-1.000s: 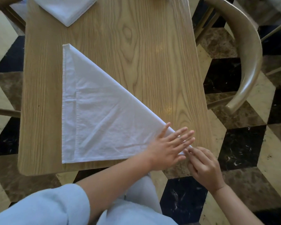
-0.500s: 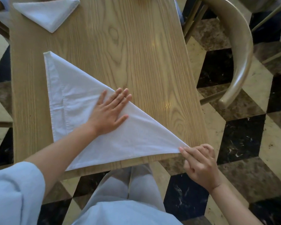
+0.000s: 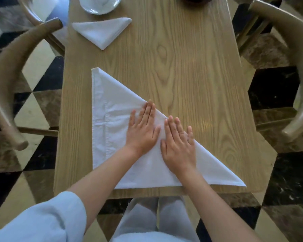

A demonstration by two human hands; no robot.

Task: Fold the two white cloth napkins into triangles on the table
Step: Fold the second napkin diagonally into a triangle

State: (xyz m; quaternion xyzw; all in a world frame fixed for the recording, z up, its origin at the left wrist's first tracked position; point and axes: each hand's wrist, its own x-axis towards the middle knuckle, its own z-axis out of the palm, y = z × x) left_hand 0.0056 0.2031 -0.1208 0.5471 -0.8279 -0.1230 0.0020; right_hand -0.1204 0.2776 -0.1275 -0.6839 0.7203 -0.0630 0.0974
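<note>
head | large napkin lies as a triangle on the table near edge | left hand and right hand press flat on it, fingers straight, gripping nothing | small folded napkin far left

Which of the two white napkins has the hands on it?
The large triangle napkin at the near table edge; both hands press flat on it. The small folded napkin lies untouched farther away.
</note>
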